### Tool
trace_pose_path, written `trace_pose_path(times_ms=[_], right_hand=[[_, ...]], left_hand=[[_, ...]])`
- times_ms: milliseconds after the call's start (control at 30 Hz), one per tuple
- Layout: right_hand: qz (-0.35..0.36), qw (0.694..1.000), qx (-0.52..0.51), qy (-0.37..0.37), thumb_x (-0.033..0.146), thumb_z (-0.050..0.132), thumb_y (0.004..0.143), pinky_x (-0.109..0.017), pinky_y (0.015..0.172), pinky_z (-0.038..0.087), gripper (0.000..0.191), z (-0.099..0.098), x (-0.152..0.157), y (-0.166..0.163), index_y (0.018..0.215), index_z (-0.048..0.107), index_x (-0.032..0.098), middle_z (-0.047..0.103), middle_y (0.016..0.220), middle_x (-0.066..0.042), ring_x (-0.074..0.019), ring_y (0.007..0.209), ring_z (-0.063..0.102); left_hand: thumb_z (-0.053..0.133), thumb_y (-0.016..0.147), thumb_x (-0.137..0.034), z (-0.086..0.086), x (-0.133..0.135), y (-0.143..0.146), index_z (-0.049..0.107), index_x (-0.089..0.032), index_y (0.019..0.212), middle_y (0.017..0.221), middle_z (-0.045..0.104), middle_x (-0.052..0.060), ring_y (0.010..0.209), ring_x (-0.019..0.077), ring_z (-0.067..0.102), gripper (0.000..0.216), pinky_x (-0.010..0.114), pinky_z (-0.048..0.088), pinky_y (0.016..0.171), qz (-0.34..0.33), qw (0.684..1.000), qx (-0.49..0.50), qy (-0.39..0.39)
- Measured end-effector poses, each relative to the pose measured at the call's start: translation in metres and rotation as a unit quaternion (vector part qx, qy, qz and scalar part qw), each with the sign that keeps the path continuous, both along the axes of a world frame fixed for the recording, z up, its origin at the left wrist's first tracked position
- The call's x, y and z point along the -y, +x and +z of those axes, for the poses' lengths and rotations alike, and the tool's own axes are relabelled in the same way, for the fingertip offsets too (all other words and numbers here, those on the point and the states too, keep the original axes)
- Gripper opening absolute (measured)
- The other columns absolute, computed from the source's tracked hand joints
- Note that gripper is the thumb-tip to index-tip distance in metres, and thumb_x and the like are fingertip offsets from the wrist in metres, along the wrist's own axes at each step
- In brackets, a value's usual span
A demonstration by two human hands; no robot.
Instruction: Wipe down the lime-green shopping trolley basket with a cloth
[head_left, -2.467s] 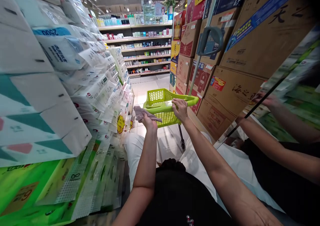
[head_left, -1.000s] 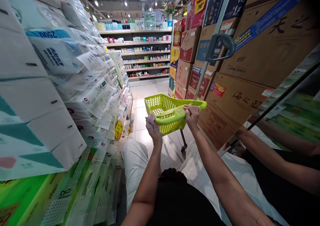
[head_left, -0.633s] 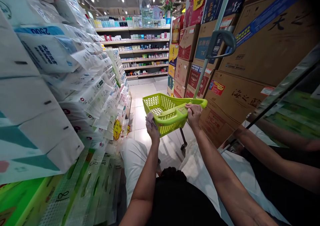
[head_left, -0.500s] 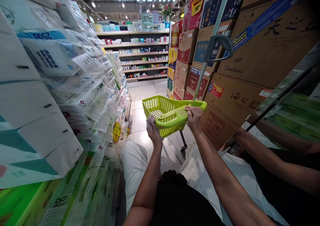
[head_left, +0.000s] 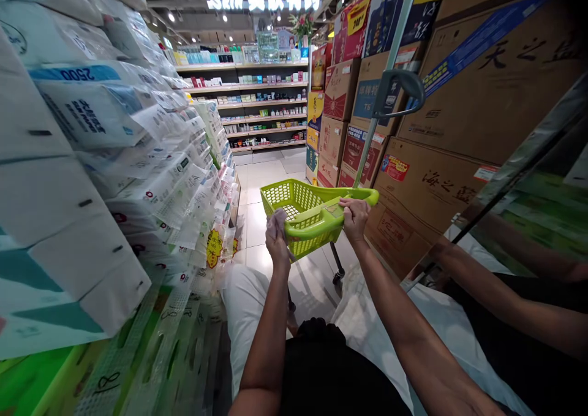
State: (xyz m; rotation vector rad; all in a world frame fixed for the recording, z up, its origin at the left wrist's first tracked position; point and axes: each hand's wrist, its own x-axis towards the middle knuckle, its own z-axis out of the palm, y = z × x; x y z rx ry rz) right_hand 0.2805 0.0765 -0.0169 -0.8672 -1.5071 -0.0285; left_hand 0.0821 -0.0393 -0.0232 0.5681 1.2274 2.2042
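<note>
A green plastic shopping cart [head_left: 316,242] stands in front of me, its lattice basket showing nothing inside. My right hand [head_left: 354,215] is wrapped round the right part of its handle [head_left: 312,225]. At the handle's left corner, my left hand [head_left: 278,248] is closed on a greyish-purple cloth [head_left: 277,221], which lies against the green plastic. Part of the left fingers is hidden behind the cloth. One caster [head_left: 339,275] of the cart shows below the basket, over the tiled floor.
Stacked tissue packs [head_left: 151,177] line the left side closely. Cardboard cartons [head_left: 432,189] rise on the right, with a metal pole [head_left: 367,146] and a reflective panel [head_left: 509,201] before them. Shelves [head_left: 261,105] of small goods stand across the aisle's far end.
My left hand and the cloth have shifted slightly left at the handle corner, and more of the cloth shows. My right hand keeps its grip. The view has moved a little.
</note>
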Motion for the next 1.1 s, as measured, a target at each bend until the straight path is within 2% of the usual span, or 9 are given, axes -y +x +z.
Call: trace_pose_path(times_ms=[100,300,500,667,800,867,933,1000,1100], right_hand=[[-0.003,1.0,-0.001,-0.005,0.025,0.043,0.09,-0.049,0.103,0.038,0.029,0.001,0.0,0.002,0.082,0.07,0.024,0.078,0.096,-0.005,-0.0269,0.098,0.065],[0.005,1.0,-0.004,-0.008,0.024,0.043,0.09,-0.048,0.103,0.038,0.028,0.001,0.0,0.002,0.081,0.07,0.024,0.077,0.095,-0.005,-0.0265,0.098,0.065],[0.006,1.0,-0.01,-0.003,0.027,0.043,0.091,-0.049,0.103,0.038,0.029,-0.001,0.0,0.004,0.08,0.07,0.024,0.078,0.096,-0.005,-0.0267,0.099,0.065],[0.02,0.999,-0.028,0.004,0.027,0.044,0.091,-0.048,0.103,0.037,0.029,0.001,0.003,0.006,0.079,0.07,0.023,0.078,0.096,-0.004,-0.0254,0.097,0.065],[0.038,0.998,-0.037,0.014,0.026,0.044,0.09,-0.047,0.102,0.037,0.029,0.003,0.003,0.008,0.078,0.07,0.023,0.078,0.097,-0.004,-0.0244,0.095,0.065],[0.043,0.998,-0.039,0.022,0.026,0.046,0.09,-0.047,0.102,0.037,0.027,0.003,0.003,0.008,0.079,0.071,0.023,0.078,0.097,-0.003,-0.0244,0.095,0.065],[0.041,0.998,-0.038,0.025,0.026,0.046,0.09,-0.047,0.101,0.037,0.027,0.003,0.003,0.008,0.079,0.071,0.024,0.078,0.096,-0.003,-0.0246,0.095,0.065],[0.038,0.998,-0.036,0.027,0.026,0.046,0.09,-0.047,0.1,0.038,0.028,0.003,0.003,0.008,0.078,0.071,0.024,0.078,0.095,-0.003,-0.0246,0.094,0.065],[0.04,0.998,-0.033,0.03,0.026,0.045,0.091,-0.047,0.099,0.039,0.028,0.003,0.003,0.01,0.078,0.07,0.024,0.078,0.094,-0.003,-0.0247,0.094,0.065]], left_hand=[[0.084,0.077,-0.032,0.018,-0.003,-0.009,0.074,-0.022,0.107,0.113,0.075,0.005,0.117,0.0209,0.067,0.033,0.03,0.054,0.097,-0.028,0.999,-0.039,0.015],[0.083,0.079,-0.036,0.019,0.002,-0.019,0.074,-0.02,0.113,0.095,0.076,0.004,0.101,0.0221,0.072,0.038,0.032,0.058,0.085,-0.038,0.997,-0.009,-0.073],[0.088,0.073,-0.028,0.033,0.021,-0.015,0.077,-0.021,0.099,0.108,0.077,0.009,0.115,0.0259,0.069,0.029,0.034,0.057,0.094,-0.115,0.989,-0.097,0.004],[0.084,0.077,-0.039,0.04,0.011,-0.022,0.078,-0.014,0.092,0.085,0.076,0.008,0.083,0.0202,0.073,0.03,0.026,0.056,0.07,-0.141,0.985,-0.101,-0.01],[0.071,0.084,-0.059,0.035,-0.006,-0.031,0.075,-0.015,0.083,0.049,0.057,-0.003,0.048,0.0127,0.057,0.044,0.023,0.043,0.046,-0.124,0.979,-0.138,-0.09],[0.067,0.086,-0.061,0.032,-0.007,-0.032,0.076,-0.016,0.089,0.058,0.065,0.0,0.057,0.0152,0.064,0.047,0.025,0.051,0.054,-0.125,0.971,-0.187,-0.081],[0.067,0.088,-0.058,0.031,-0.001,-0.029,0.077,-0.017,0.099,0.09,0.077,0.007,0.088,0.0209,0.073,0.044,0.031,0.058,0.078,-0.121,0.957,-0.263,-0.03],[0.065,0.092,-0.053,0.03,0.007,-0.025,0.075,-0.02,0.107,0.118,0.075,0.009,0.114,0.0241,0.069,0.038,0.037,0.055,0.099,-0.1,0.937,-0.334,0.012],[0.063,0.094,-0.046,0.032,0.014,-0.021,0.073,-0.022,0.109,0.123,0.071,0.009,0.121,0.0243,0.065,0.029,0.04,0.05,0.107,-0.031,0.91,-0.414,0.024]])
